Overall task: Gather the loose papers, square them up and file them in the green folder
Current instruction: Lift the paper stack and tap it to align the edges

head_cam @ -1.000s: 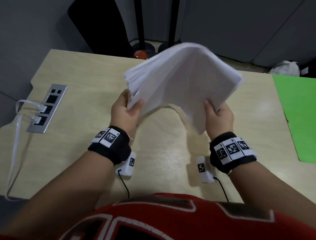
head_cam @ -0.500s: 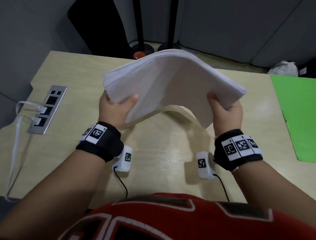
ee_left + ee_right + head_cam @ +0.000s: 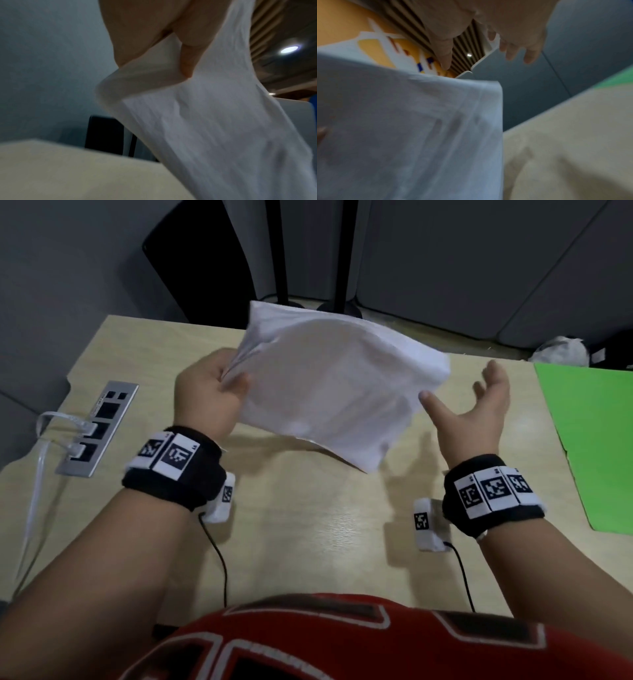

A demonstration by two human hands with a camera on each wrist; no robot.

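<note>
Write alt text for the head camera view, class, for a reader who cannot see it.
A person's left hand grips a stack of white papers above a pale wooden desk, while the right hand is open beside the stack. A green folder lies flat at the desk's right edge.

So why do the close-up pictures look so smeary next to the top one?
Head view: fairly sharp, white paper stack slightly blurred, soft glare on the pale wooden desk. Left wrist view: dim, motion-smeared paper. Right wrist view: blurriest, open right hand soft.
</note>
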